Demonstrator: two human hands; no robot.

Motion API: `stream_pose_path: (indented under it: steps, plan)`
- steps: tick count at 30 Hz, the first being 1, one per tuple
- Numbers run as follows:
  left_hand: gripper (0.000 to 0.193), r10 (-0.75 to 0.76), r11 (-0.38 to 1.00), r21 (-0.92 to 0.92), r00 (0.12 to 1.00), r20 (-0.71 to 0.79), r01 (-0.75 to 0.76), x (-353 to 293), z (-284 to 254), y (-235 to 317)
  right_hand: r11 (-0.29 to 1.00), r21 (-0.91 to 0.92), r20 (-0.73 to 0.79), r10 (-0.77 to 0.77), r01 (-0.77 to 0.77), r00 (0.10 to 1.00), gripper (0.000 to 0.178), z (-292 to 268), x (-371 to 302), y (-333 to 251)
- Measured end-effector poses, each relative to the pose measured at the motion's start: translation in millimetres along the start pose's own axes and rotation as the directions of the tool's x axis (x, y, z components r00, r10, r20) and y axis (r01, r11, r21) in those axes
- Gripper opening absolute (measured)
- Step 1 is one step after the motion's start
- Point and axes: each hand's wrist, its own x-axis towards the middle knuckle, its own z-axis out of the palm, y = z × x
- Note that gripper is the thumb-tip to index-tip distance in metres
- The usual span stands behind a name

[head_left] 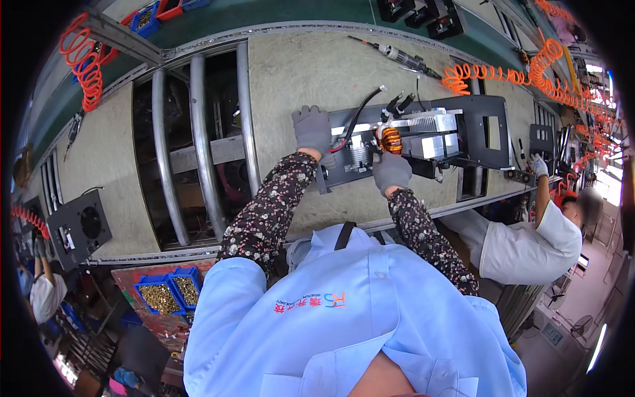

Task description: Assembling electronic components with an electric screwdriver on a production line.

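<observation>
A dark grey metal chassis (338,175) lies on the bench in front of me, with finned heat sinks (426,123) and cables fixed along it. My left hand (311,130), in a grey glove, has its fingers bent at the chassis's left end, beside a black cable with a red wire (360,114). At the middle of the chassis, my gloved right hand (392,172) is closed against the near side of a copper-wound coil (389,139). Its fingertips are partly hidden by the coil and the hand itself.
A power screwdriver (403,58) on an orange coiled hose lies beyond the chassis. Steel rollers (202,145) span a gap in the bench to the left. Blue bins of small brass-coloured parts (159,299) stand near left. A co-worker (529,245) works at the right.
</observation>
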Motion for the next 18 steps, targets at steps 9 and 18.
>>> stream_pose_path:
  steps: [9, 18]
  plan:
    - [0.024, 0.002, 0.956, -0.282, 0.962, 0.273, 0.078, 78, 53, 64, 0.990, 0.126, -0.026, -0.064, 0.067, 0.998, 0.032, 3, -11, 12]
    - [0.018, -0.312, 0.292, -0.954, 0.950, -0.034, 0.061, 59, -33, 35, 0.874, 0.279, -0.162, -0.366, 0.398, 0.917, 0.021, -4, -28, 42]
